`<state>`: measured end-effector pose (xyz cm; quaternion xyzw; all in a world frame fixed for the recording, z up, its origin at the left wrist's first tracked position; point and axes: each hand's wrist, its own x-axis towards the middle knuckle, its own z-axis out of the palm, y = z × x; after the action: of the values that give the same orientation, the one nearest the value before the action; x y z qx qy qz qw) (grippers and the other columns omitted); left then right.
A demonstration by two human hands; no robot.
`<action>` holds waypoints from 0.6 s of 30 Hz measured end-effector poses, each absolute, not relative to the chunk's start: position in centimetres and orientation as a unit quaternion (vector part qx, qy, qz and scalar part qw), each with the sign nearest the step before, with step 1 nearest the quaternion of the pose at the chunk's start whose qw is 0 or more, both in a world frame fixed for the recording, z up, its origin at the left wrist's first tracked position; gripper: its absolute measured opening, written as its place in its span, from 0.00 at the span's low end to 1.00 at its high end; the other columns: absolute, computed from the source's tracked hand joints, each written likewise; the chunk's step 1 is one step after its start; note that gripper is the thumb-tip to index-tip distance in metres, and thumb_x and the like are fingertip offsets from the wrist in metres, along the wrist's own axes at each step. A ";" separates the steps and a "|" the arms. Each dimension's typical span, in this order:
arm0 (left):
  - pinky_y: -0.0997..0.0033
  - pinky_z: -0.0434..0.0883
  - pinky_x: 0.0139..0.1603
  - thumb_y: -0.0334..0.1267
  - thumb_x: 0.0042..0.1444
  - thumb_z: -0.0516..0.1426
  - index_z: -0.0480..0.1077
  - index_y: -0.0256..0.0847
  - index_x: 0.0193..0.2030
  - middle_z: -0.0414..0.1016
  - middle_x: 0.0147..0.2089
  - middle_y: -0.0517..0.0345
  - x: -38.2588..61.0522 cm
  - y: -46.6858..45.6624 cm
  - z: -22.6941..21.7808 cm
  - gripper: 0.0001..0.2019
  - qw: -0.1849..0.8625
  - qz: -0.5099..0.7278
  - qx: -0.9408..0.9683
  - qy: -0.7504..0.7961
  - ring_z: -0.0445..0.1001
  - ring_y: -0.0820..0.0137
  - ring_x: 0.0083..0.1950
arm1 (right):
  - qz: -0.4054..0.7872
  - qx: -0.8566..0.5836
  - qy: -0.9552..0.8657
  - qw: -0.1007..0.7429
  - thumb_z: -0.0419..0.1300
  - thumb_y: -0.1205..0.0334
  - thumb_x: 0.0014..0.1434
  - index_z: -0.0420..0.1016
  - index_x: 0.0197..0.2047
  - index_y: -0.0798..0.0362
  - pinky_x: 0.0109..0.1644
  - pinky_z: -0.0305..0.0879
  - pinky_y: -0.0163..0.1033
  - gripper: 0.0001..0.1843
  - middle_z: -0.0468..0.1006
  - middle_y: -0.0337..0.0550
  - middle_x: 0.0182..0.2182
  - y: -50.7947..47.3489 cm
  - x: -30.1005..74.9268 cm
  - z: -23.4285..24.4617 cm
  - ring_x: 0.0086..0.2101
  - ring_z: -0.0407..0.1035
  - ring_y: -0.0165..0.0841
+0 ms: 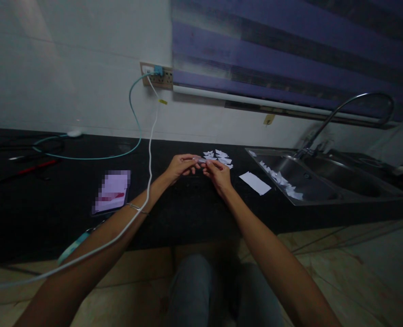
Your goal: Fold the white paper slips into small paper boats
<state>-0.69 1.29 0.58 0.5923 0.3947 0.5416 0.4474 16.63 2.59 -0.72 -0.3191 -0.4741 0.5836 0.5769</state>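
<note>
Between my two hands is a small folded piece of white paper [201,160], held just above the dark counter. My left hand [184,164] pinches its left end with thumb and fingers. The right end is gripped by my right hand [218,173], fingertips pressed together. Much of the paper is covered by the fingers. Right behind the hands lie several folded white paper pieces [223,155] in a loose group. A flat white paper sheet [255,183] rests on the counter to the right of my right hand.
More folded papers [280,178] line the left rim of a steel sink [319,179] with a curved tap [351,100]. A phone [113,190] lies near my left forearm. A white cable [150,159] hangs from the wall socket [156,76] and crosses that forearm.
</note>
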 end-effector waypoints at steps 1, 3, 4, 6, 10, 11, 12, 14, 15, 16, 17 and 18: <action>0.79 0.57 0.19 0.47 0.54 0.64 0.77 0.35 0.48 0.80 0.36 0.47 -0.6 1.3 0.6 0.20 0.450 0.543 0.590 0.394 0.72 0.77 0.26 | 0.585 -0.319 -0.469 0.579 0.73 0.53 0.45 0.79 0.37 0.55 0.31 0.74 0.31 0.18 0.83 0.43 0.31 2.6 16.6 -0.7 0.26 0.74 0.26; 0.79 0.57 0.19 0.47 0.53 0.64 0.77 0.34 0.46 0.81 0.37 0.46 -0.5 1.2 0.7 0.19 0.452 0.544 0.583 0.399 0.73 0.76 0.27 | 0.588 -0.325 -0.460 0.580 0.73 0.54 0.44 0.79 0.36 0.55 0.33 0.75 0.32 0.18 0.82 0.42 0.30 2.5 16.6 -0.6 0.26 0.75 0.27; 0.79 0.58 0.20 0.47 0.53 0.64 0.77 0.34 0.44 0.81 0.38 0.46 -0.4 1.1 0.7 0.18 0.450 0.546 0.581 0.403 0.74 0.75 0.28 | 0.589 -0.327 -0.458 0.580 0.74 0.54 0.44 0.79 0.36 0.55 0.34 0.76 0.33 0.18 0.82 0.42 0.30 2.4 16.6 -0.5 0.27 0.75 0.28; 0.78 0.60 0.21 0.46 0.53 0.64 0.77 0.35 0.41 0.81 0.37 0.46 -0.3 1.1 0.7 0.16 0.443 0.548 0.580 0.409 0.74 0.74 0.29 | 0.590 -0.328 -0.456 0.579 0.74 0.53 0.43 0.79 0.34 0.54 0.35 0.76 0.34 0.18 0.82 0.42 0.30 2.4 16.5 -0.4 0.27 0.75 0.28; 0.77 0.63 0.23 0.44 0.53 0.64 0.76 0.35 0.39 0.80 0.37 0.47 -0.3 1.0 0.8 0.14 0.425 0.541 0.587 0.426 0.75 0.73 0.30 | 0.581 -0.326 -0.462 0.586 0.75 0.53 0.40 0.78 0.32 0.54 0.34 0.76 0.35 0.18 0.81 0.41 0.28 2.5 16.6 -0.5 0.27 0.75 0.29; 0.77 0.64 0.23 0.44 0.53 0.64 0.76 0.36 0.39 0.80 0.36 0.47 -0.3 1.0 0.8 0.13 0.419 0.539 0.590 0.430 0.74 0.74 0.30 | 0.577 -0.323 -0.465 0.588 0.75 0.53 0.40 0.78 0.31 0.54 0.34 0.76 0.35 0.18 0.81 0.40 0.28 2.6 16.6 -0.6 0.27 0.75 0.29; 0.77 0.64 0.23 0.44 0.54 0.64 0.76 0.36 0.40 0.80 0.36 0.48 -0.3 1.0 0.7 0.13 0.411 0.538 0.595 0.433 0.74 0.74 0.29 | 0.573 -0.320 -0.469 0.591 0.75 0.53 0.40 0.78 0.31 0.54 0.34 0.76 0.35 0.18 0.81 0.40 0.27 2.7 16.6 -0.7 0.27 0.74 0.29; 0.77 0.63 0.22 0.45 0.55 0.63 0.76 0.36 0.40 0.80 0.34 0.49 -0.2 1.1 0.6 0.14 0.389 0.534 0.611 0.436 0.72 0.76 0.26 | 0.559 -0.317 -0.477 0.600 0.74 0.53 0.40 0.78 0.30 0.54 0.33 0.75 0.34 0.17 0.80 0.39 0.27 2.9 16.7 -0.9 0.26 0.74 0.28; 0.77 0.63 0.22 0.45 0.56 0.62 0.76 0.35 0.41 0.80 0.34 0.50 -0.2 1.1 0.6 0.14 0.376 0.533 0.621 0.434 0.71 0.76 0.26 | 0.551 -0.317 -0.480 0.605 0.74 0.53 0.41 0.78 0.30 0.54 0.32 0.74 0.34 0.17 0.80 0.39 0.26 3.0 16.7 -1.0 0.26 0.73 0.28; 0.77 0.64 0.24 0.45 0.56 0.62 0.76 0.35 0.41 0.80 0.34 0.49 -0.1 1.2 0.5 0.14 0.364 0.534 0.631 0.429 0.72 0.76 0.26 | 0.542 -0.319 -0.484 0.609 0.74 0.53 0.41 0.78 0.30 0.54 0.32 0.74 0.34 0.16 0.79 0.38 0.26 3.1 16.7 -1.1 0.26 0.73 0.28; 0.76 0.66 0.26 0.44 0.57 0.62 0.76 0.34 0.42 0.81 0.34 0.49 -0.1 1.2 0.5 0.14 0.354 0.538 0.639 0.421 0.73 0.75 0.27 | 0.534 -0.322 -0.487 0.611 0.73 0.53 0.42 0.78 0.31 0.54 0.33 0.74 0.34 0.16 0.79 0.38 0.26 3.2 16.7 -1.2 0.25 0.73 0.28; 0.75 0.68 0.29 0.43 0.57 0.61 0.76 0.33 0.43 0.81 0.35 0.49 -0.1 1.3 0.4 0.14 0.348 0.543 0.644 0.411 0.74 0.74 0.29 | 0.527 -0.324 -0.491 0.613 0.73 0.53 0.43 0.78 0.31 0.53 0.33 0.73 0.35 0.16 0.79 0.38 0.25 3.3 16.7 -1.3 0.25 0.73 0.28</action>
<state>-0.06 1.32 0.38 0.6443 0.4111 0.5428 0.3483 16.71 3.25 -1.28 -0.3244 -0.4915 0.5271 0.6127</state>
